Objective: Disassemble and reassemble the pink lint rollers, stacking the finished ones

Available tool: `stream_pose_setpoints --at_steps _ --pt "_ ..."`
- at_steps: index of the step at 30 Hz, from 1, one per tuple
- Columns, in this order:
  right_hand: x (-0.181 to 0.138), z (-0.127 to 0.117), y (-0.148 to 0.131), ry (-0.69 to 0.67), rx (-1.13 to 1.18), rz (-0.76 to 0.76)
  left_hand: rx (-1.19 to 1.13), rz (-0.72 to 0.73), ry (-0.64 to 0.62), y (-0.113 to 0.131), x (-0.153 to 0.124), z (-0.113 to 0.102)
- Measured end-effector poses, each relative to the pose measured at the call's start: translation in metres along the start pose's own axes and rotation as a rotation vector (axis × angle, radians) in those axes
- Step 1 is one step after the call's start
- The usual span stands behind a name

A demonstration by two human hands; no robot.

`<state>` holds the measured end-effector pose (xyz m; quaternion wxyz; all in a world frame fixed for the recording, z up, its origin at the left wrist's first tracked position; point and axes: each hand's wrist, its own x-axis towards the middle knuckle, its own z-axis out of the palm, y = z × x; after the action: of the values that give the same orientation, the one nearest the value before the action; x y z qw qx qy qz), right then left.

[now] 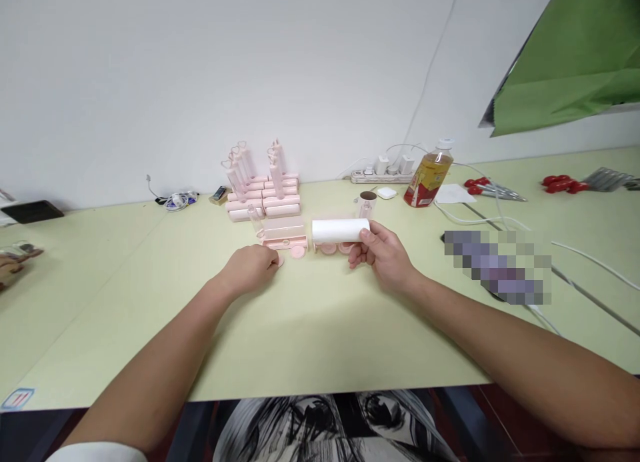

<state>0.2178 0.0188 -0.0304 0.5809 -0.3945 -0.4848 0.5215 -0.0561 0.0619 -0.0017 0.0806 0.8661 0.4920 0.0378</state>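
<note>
My right hand (390, 255) is closed on one end of a white paper roll (336, 231), held level above the table. My left hand (250, 269) rests low on the table with its fingers curled together, the tips on the edge of a small pink disc (281, 261). Beside it lies another pink disc (298, 252), in front of an opened pink case (285, 232). More pink round pieces (329, 248) show partly below the white roll. Just behind the roll stand a brown cardboard core (369, 197) and a clear pink tube (365, 210).
Several pink cases (283, 202) are lined up near the wall, with clear pink tubes (275, 175) upright on them. To the right are a drink bottle (429, 175), a power strip (383, 177), scissors (493, 189), a blurred-out item (495, 269) and loose cables.
</note>
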Motion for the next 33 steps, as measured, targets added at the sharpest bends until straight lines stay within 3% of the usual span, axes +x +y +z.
stream_pose_setpoints --at_steps 4,10,13,17,20,22,24,26,30,33 --pt "0.0 0.0 0.0 -0.004 0.01 -0.001 0.037 -0.033 0.059 0.0 0.006 -0.001" --pt "-0.001 0.002 0.0 -0.004 -0.01 0.006 0.063 -0.066 0.031 -0.004 0.015 0.004" --pt "0.0 0.001 0.0 -0.022 -0.006 -0.01 -0.012 -0.044 0.079 -0.007 0.013 0.004" --pt "-0.002 0.001 0.002 -0.14 0.024 0.027 -0.463 0.054 0.197 -0.001 0.005 0.007" --pt "-0.006 0.005 0.003 -0.268 0.032 0.092 -0.864 0.197 0.154 0.016 -0.002 0.013" --pt "-0.01 0.008 0.004 -0.357 0.006 0.124 -1.012 0.249 0.156 0.025 -0.004 0.016" --pt "-0.012 0.009 0.006 -0.424 -0.033 0.147 -1.096 0.236 0.248 0.024 -0.003 0.014" --pt "-0.014 0.009 0.009 -0.448 -0.078 0.164 -1.178 0.179 0.432 0.009 0.002 0.006" --pt "-0.014 0.006 0.014 -0.465 -0.177 0.198 -1.33 -0.013 0.978 -0.047 0.012 -0.017" --pt "-0.014 0.006 0.016 -0.49 -0.244 0.226 -1.263 -0.122 1.122 -0.085 0.018 -0.024"
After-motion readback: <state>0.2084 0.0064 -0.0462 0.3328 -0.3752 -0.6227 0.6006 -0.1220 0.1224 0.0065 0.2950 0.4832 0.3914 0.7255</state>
